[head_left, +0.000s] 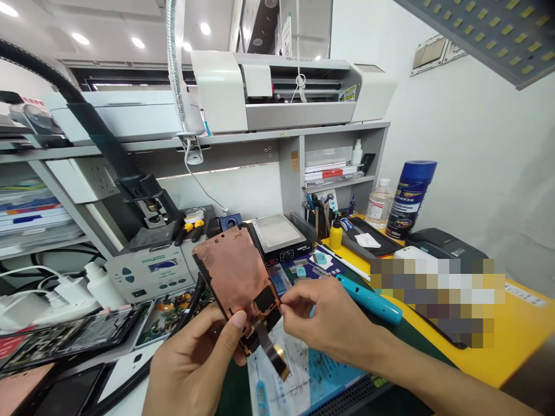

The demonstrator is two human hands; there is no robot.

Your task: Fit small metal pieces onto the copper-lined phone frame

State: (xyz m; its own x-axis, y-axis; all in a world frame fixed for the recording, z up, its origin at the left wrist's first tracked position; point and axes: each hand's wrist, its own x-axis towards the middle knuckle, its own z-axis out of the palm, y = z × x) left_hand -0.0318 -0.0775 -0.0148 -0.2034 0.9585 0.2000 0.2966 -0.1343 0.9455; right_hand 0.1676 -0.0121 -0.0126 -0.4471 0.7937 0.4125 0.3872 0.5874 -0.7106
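My left hand [203, 352] grips a phone screen [236, 268] by its lower end, thumb on the copper-coloured back and fingers behind. The screen is tilted up, its back towards me, with black edges and a black square patch low down. From its bottom end hangs a dark flex cable [271, 349] with a gold-coloured part. At the screen's lower right edge, the thumb and index finger of my right hand [323, 318] are pinched together. Whatever lies between those fingertips is too small to make out. Below the hands lies a blue-and-white printed mat [286, 370].
A heating plate [277, 234] stands behind the screen. To the right lie a teal cylindrical tool [370, 299] and a blue spray can [410, 199]. On the left are a tray of small parts [167, 312], a black hose [130, 384] and several phone parts. A lamp [489, 34] hangs upper right.
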